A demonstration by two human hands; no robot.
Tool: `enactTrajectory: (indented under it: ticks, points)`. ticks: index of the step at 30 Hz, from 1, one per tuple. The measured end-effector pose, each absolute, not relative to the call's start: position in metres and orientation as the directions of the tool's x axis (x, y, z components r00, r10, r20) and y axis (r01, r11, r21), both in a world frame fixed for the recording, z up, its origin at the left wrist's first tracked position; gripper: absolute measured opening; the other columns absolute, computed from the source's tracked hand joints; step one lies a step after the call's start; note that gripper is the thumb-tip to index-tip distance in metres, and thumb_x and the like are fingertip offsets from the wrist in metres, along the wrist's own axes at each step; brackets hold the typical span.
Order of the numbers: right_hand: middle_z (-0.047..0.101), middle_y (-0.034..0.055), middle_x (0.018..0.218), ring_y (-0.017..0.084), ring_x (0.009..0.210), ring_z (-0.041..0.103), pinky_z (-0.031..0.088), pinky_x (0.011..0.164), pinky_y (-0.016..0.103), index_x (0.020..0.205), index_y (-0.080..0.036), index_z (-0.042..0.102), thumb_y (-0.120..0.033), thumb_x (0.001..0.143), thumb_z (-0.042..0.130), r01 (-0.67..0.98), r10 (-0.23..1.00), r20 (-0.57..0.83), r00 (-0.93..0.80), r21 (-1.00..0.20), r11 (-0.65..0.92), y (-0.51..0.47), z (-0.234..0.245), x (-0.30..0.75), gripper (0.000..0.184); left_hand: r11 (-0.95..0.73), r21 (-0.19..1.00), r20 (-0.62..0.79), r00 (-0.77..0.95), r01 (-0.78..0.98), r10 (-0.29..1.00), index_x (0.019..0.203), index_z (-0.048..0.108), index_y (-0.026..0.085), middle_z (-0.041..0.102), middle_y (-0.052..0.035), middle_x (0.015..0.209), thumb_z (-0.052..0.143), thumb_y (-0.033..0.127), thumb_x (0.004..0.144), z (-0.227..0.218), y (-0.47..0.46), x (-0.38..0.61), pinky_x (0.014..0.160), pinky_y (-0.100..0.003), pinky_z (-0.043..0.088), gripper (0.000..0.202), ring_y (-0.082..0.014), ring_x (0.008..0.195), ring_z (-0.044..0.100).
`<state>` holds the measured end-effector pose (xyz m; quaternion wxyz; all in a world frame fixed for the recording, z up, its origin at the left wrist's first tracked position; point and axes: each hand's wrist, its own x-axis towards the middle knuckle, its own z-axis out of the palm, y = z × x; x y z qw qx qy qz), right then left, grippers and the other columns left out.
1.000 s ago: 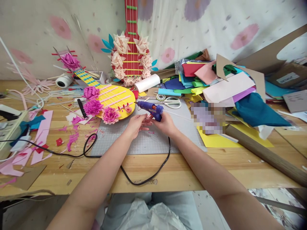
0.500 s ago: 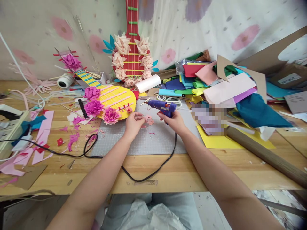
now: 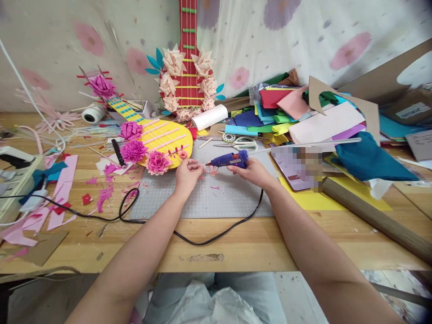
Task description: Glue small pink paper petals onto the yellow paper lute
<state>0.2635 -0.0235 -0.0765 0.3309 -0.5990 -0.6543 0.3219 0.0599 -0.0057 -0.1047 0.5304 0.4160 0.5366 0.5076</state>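
Note:
My right hand point(image 3: 254, 171) grips a blue hot glue gun point(image 3: 228, 159) tipped on its side, nozzle pointing left, a long glue stick point(image 3: 303, 145) jutting from its back. Its black cord point(image 3: 189, 234) loops over the table edge. My left hand point(image 3: 186, 173) pinches a small pink paper piece point(image 3: 212, 171) just in front of the nozzle, above the grey cutting mat point(image 3: 209, 198). A yellow paper guitar point(image 3: 162, 139) with magenta flowers lies just beyond my left hand.
A red paper guitar point(image 3: 185, 76) leans on the wall. Scissors point(image 3: 241, 144) and a white roll point(image 3: 209, 117) lie behind the mat. Stacked coloured sheets point(image 3: 303, 117) and a cardboard tube point(image 3: 374, 216) fill the right; pink scraps point(image 3: 57, 189) and a power strip point(image 3: 13, 180) the left.
My right hand has shifted right and tipped the glue gun from upright onto its side, nozzle now at the pink piece. My left hand has stayed almost still.

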Motion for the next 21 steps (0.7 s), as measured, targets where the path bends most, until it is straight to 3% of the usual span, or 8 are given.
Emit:
enactTrajectory:
  ticks: [10,21]
  points:
    - [0.061,0.0017,0.060,0.017,0.060,0.056,0.043,0.060,0.030,0.077,-0.020,0.068,-0.058,0.069,0.063,0.620,0.995,0.069,-0.077,-0.778,0.101,-0.0225,-0.0810,0.2656,0.039,0.150,0.984,-0.159,-0.091,-0.094,0.983,0.083,0.049,0.017,0.064,-0.0004,0.069,0.068,0.014,0.068,-0.1055,-0.0054,0.0593,0.050,-0.024,0.052,0.025,-0.0164,0.066,0.067]
    - [0.060,0.0015,0.058,0.017,0.059,0.055,0.043,0.060,0.030,0.076,-0.021,0.067,-0.059,0.069,0.063,0.628,0.995,0.058,-0.080,-0.772,0.095,-0.0216,-0.0802,0.2655,0.039,0.142,0.987,-0.149,-0.093,-0.082,0.984,0.079,0.049,0.017,0.062,0.0003,0.067,0.067,0.013,0.069,-0.1044,-0.0069,0.0610,0.049,-0.024,0.052,0.021,-0.0163,0.066,0.067]
